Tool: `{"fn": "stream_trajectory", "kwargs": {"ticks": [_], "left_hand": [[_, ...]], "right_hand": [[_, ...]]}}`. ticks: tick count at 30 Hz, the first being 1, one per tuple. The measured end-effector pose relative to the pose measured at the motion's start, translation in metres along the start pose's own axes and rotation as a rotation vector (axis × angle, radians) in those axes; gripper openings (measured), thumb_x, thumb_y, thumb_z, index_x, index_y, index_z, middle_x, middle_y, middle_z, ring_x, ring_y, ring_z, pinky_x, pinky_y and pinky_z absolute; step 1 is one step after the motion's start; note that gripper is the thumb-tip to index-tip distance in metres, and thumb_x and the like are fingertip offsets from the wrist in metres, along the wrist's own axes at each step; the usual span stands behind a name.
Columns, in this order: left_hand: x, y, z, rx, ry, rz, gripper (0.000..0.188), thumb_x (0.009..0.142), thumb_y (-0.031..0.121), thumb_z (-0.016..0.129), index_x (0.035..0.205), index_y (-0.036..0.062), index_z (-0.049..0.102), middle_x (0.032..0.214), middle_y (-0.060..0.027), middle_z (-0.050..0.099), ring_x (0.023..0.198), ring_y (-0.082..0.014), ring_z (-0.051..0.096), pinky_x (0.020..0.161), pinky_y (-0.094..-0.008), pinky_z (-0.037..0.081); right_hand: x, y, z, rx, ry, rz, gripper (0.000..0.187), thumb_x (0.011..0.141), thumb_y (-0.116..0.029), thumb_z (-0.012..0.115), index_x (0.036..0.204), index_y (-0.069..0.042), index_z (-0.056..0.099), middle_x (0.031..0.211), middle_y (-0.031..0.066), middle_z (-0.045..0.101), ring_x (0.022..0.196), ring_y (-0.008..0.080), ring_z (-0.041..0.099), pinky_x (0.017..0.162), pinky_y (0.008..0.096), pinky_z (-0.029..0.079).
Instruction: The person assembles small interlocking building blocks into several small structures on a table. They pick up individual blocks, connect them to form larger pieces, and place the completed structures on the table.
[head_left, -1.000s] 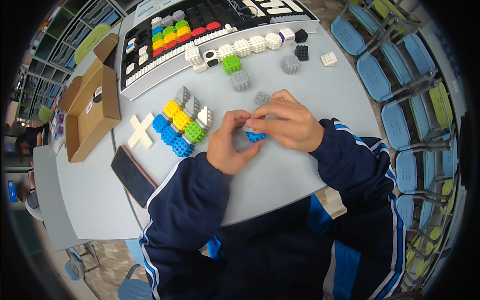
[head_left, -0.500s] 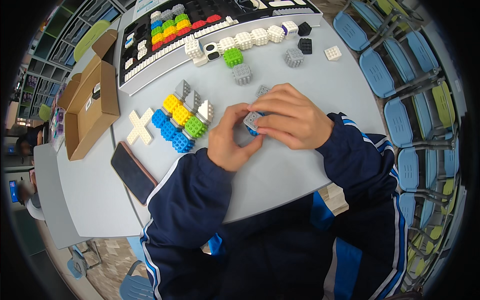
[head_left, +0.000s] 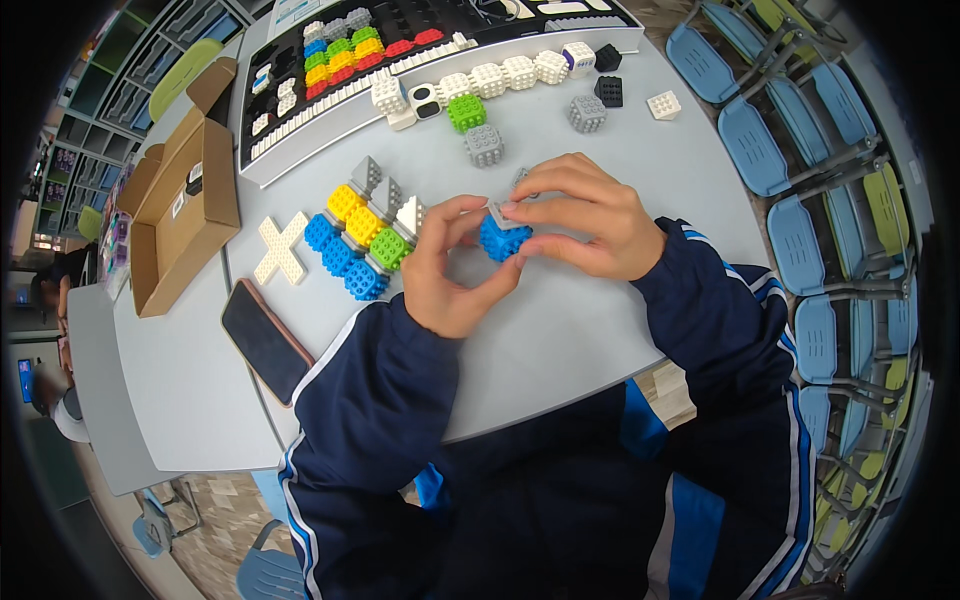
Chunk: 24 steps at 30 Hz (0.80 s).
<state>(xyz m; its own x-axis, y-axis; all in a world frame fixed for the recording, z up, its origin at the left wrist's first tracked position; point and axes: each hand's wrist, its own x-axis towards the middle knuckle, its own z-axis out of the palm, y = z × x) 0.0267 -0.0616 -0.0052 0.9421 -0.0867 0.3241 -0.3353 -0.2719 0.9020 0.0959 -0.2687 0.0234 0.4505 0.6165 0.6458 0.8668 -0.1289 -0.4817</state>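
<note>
My left hand (head_left: 445, 270) and my right hand (head_left: 585, 215) both hold a blue studded cube (head_left: 500, 238) just above the grey table (head_left: 560, 330). A small grey flat piece (head_left: 499, 213) lies on the cube's top, under my right fingertips. Left of my hands stands a joined cluster of blue, yellow, green and grey cubes (head_left: 360, 232).
A white X-shaped piece (head_left: 281, 250), a dark phone (head_left: 265, 340) and an open cardboard box (head_left: 185, 200) lie to the left. A black tray of coloured cubes (head_left: 350, 60), a row of white cubes (head_left: 500, 76) and loose green, grey and black cubes sit behind. Blue chairs (head_left: 800, 250) line the right.
The blue cube has come into plain view between my fingers, with the grey piece now on its top. My hands stay in the same place.
</note>
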Motion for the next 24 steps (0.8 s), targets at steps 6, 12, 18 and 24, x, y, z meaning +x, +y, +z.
{"fn": "stream_trajectory", "kwargs": {"ticks": [6, 12, 18, 24], "left_hand": [[0.000, -0.001, -0.003, -0.252, -0.062, -0.070, 0.063, 0.078, -0.003, 0.076, 0.132, 0.0017, 0.045, 0.107, -0.0075, 0.068, 0.102, -0.0126, 0.058, 0.095, -0.0293, 0.041], [0.004, -0.005, -0.001, -0.293, -0.046, -0.051, 0.062, 0.077, 0.005, 0.081, 0.129, 0.0039, 0.047, 0.100, -0.0063, 0.069, 0.089, -0.0109, 0.056, 0.083, -0.0265, 0.044], [0.003, -0.002, -0.003, -0.376, -0.061, -0.081, 0.059, 0.081, -0.005, 0.073, 0.131, 0.0033, 0.041, 0.107, -0.0098, 0.068, 0.102, -0.0147, 0.060, 0.096, -0.0316, 0.042], [0.001, 0.003, 0.001, -0.534, -0.051, -0.125, 0.057, 0.080, 0.001, 0.078, 0.126, 0.0055, 0.044, 0.103, -0.0073, 0.068, 0.092, -0.0108, 0.055, 0.087, -0.0270, 0.042]], "right_hand": [[0.003, -0.006, -0.002, 0.083, -0.083, 0.053, 0.061, 0.066, -0.021, 0.087, 0.122, -0.009, 0.065, 0.116, 0.0087, 0.059, 0.107, 0.0283, 0.054, 0.092, 0.0387, 0.047], [0.000, -0.007, 0.005, 0.053, -0.130, 0.074, 0.072, 0.064, -0.015, 0.087, 0.130, -0.010, 0.058, 0.121, 0.0090, 0.051, 0.110, 0.0297, 0.049, 0.090, 0.0383, 0.049], [-0.003, -0.005, 0.008, 0.022, -0.082, 0.089, 0.069, 0.065, -0.008, 0.085, 0.129, -0.010, 0.059, 0.119, 0.0096, 0.051, 0.108, 0.0289, 0.049, 0.089, 0.0367, 0.049], [-0.004, -0.005, 0.014, 0.041, -0.027, 0.048, 0.065, 0.066, -0.006, 0.085, 0.126, -0.006, 0.060, 0.117, 0.0113, 0.054, 0.103, 0.0271, 0.052, 0.088, 0.0359, 0.048]]}}
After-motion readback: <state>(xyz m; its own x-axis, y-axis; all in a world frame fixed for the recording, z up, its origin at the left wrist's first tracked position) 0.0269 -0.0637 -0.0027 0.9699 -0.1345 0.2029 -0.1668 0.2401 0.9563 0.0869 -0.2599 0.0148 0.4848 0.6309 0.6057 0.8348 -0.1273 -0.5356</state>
